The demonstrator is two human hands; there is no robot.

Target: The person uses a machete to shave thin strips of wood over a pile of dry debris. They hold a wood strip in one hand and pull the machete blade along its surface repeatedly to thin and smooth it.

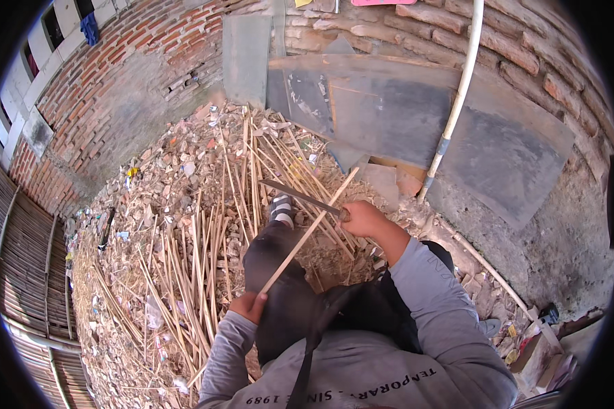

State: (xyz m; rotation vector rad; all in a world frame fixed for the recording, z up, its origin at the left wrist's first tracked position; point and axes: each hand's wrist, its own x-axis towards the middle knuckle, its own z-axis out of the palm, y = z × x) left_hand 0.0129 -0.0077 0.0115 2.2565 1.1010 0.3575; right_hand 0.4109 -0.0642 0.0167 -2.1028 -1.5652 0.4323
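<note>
My left hand (pixel 247 307) is closed around the lower end of a pale bamboo strip (pixel 295 251), which slants up and away to the right over my leg. My right hand (pixel 365 219) grips the handle of a long-bladed knife (pixel 297 196). Its dark blade points to the far left and crosses the strip near the strip's upper part. Whether the edge touches the strip I cannot tell. Many more bamboo strips (pixel 199 255) lie on the ground left of my leg, and another bundle (pixel 290 162) lies beyond my foot.
Rubble and shavings (pixel 160 160) cover the ground. Dark panels (pixel 396 102) lean against the brick wall (pixel 119 112). A white pipe (pixel 457 102) stands at the right, with a pole (pixel 484 262) low along that wall. Bamboo slat panels (pixel 31 255) are at far left.
</note>
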